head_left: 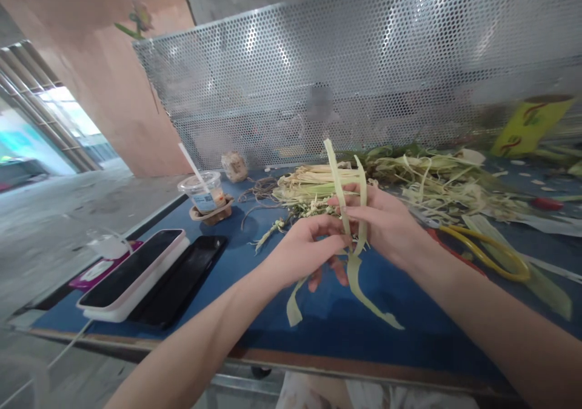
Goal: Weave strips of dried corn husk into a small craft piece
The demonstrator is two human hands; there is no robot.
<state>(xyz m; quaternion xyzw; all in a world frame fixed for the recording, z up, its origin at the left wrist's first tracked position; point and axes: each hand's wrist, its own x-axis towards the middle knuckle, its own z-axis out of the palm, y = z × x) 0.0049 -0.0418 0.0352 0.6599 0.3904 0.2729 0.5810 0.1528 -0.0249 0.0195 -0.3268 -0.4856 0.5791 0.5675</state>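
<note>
Both my hands meet over the blue table (pixel 254 336), working pale green leaf strips (pixel 339 182). My left hand (pixel 302 251) pinches the strips from the left, its fingers closed on them. My right hand (pixel 386 224) holds the same strips from the right, fingers stretched along them. The strips stick up above the hands and their loose ends (pixel 368 303) hang down toward the table. Just behind the hands lies a heap of cut leaves and stalks (pixel 409 182).
Two phones (pixel 136 272) lie at the left, one in a white case. A plastic cup with a straw (pixel 204 194) stands beyond them. Yellow-handled scissors (pixel 491 254) rest right of my hand. A perforated metal screen (pixel 364 69) closes the back. A yellow container (pixel 531 124) stands far right.
</note>
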